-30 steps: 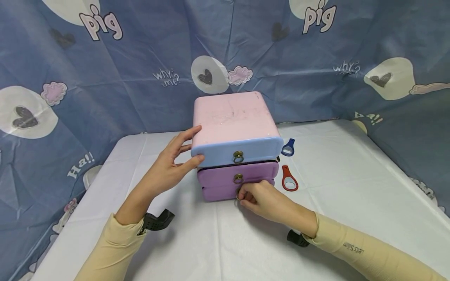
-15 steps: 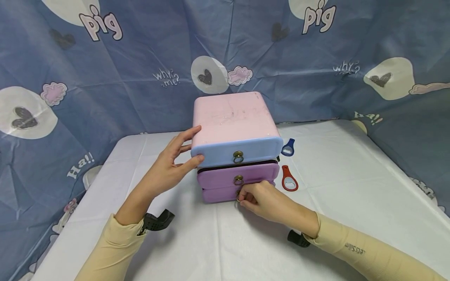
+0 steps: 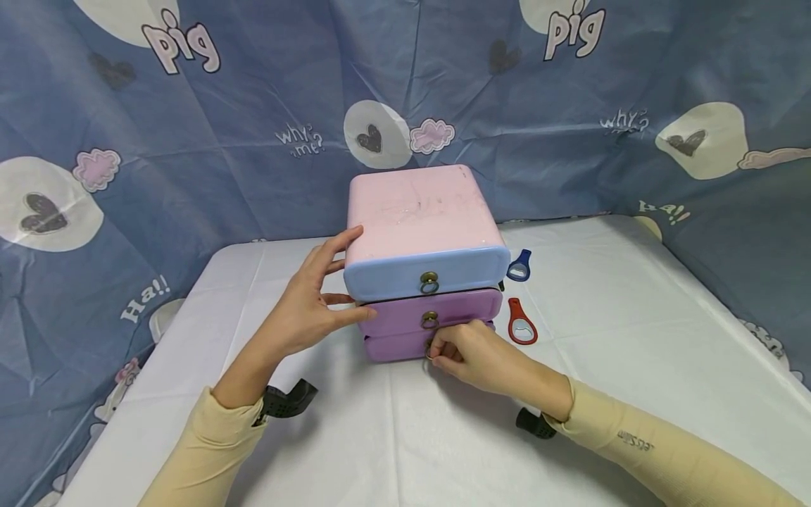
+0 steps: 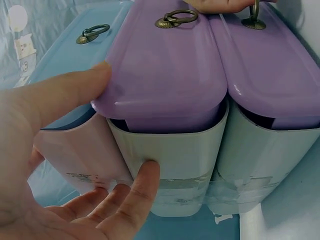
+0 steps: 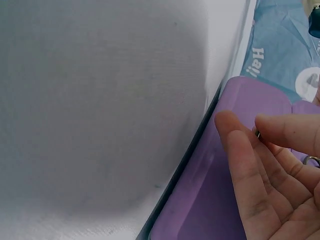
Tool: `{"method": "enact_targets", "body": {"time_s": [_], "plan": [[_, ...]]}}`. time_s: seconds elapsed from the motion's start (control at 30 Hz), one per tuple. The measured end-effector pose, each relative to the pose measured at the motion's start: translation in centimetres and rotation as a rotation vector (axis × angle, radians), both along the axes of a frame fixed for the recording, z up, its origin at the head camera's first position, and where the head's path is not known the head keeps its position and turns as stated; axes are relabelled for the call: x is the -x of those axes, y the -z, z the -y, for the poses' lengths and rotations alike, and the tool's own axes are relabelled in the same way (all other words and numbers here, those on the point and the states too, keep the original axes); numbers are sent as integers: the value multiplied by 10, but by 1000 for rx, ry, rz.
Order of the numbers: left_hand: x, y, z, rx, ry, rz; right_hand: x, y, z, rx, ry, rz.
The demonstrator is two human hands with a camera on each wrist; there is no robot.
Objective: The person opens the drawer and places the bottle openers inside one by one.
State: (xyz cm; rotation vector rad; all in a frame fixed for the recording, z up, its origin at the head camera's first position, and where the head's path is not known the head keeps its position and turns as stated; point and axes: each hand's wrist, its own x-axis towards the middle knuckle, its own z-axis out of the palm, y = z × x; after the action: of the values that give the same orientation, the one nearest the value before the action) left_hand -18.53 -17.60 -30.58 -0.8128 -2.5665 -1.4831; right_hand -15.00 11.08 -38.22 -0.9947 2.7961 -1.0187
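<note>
A small chest of stacked drawers has a pink top, a blue upper drawer and two purple ones below. With its thumb, my left hand presses the left front edge of the middle purple drawer, while its fingers lie along the chest's side. That drawer's front stands slightly off its casing in the left wrist view. At the bottom purple drawer, my right hand pinches the brass ring pull between thumb and finger. Most of that ring is hidden by the fingers.
Right of the chest, a red bottle opener and a blue bottle opener lie on the white tablecloth. A blue printed curtain hangs behind. Each wrist wears a black camera mount.
My left thumb has moved down from the blue drawer to the middle purple drawer, which has slid slightly inward. The right hand keeps its pinch on the bottom ring pull, nearly still.
</note>
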Motion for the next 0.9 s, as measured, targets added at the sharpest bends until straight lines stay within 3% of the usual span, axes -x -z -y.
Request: {"method": "enact_targets", "body": {"time_s": [0.3, 0.53, 0.9], "plan": [[1, 3, -1, -12, -23, -45, 1, 1, -1, -3, -10, -13], [1, 5, -3, -23, -38, -55, -10, 2, -1, -9, -51, -24], [1, 2, -2, -14, -29, -42, -24, -1, -2, 1, -70, 35]]}}
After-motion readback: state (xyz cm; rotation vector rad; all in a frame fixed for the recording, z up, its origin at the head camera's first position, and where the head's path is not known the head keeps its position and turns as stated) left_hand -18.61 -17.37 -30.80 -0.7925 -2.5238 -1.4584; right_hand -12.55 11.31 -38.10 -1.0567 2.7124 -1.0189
